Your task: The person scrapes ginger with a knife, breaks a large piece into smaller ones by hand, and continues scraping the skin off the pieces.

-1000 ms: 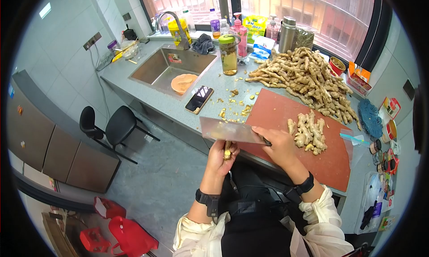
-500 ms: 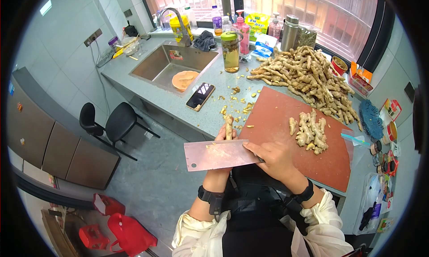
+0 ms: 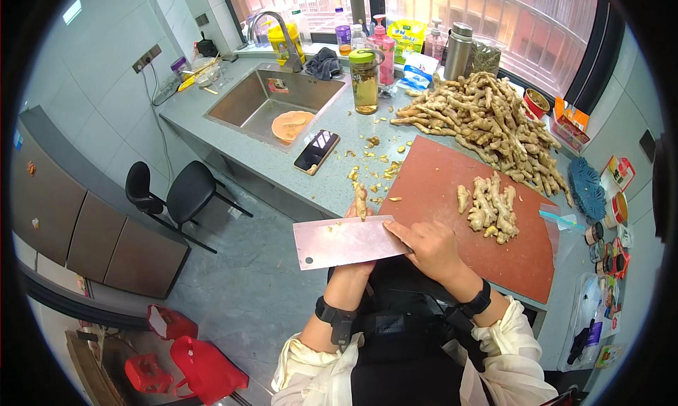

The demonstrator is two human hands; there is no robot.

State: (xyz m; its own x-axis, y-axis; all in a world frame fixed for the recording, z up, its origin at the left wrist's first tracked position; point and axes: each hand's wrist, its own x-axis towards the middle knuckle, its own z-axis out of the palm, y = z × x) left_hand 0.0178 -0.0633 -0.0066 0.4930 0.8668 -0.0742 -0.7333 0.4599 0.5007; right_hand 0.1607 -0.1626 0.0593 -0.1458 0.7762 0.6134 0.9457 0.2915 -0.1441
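Note:
My left hand [image 3: 359, 266] is closed round a piece of ginger root [image 3: 361, 199], which points up past the counter's front edge. Most of that hand is hidden behind the broad blade of a cleaver [image 3: 346, 242]. My right hand [image 3: 429, 247] grips the cleaver at its handle end, thumb on the blade. The blade lies across the lower part of the ginger, with small scraps on its face. Several ginger pieces [image 3: 491, 207] rest on the reddish-brown cutting board [image 3: 424, 187] to the right. Behind the board is a large heap of ginger [image 3: 487, 120].
Ginger scraps [image 3: 374, 167] and a phone [image 3: 316, 151] lie on the counter left of the board. A sink [image 3: 240, 102] holds an orange dish [image 3: 292, 125]. A lidded tea bottle [image 3: 364, 84] stands behind. Jars [image 3: 595, 233] and a blue dish [image 3: 586, 183] line the right side.
The cleaver has shifted slightly to the right and tilted a little. The ginger in my left hand has moved slightly, and my left forearm has shifted a bit right.

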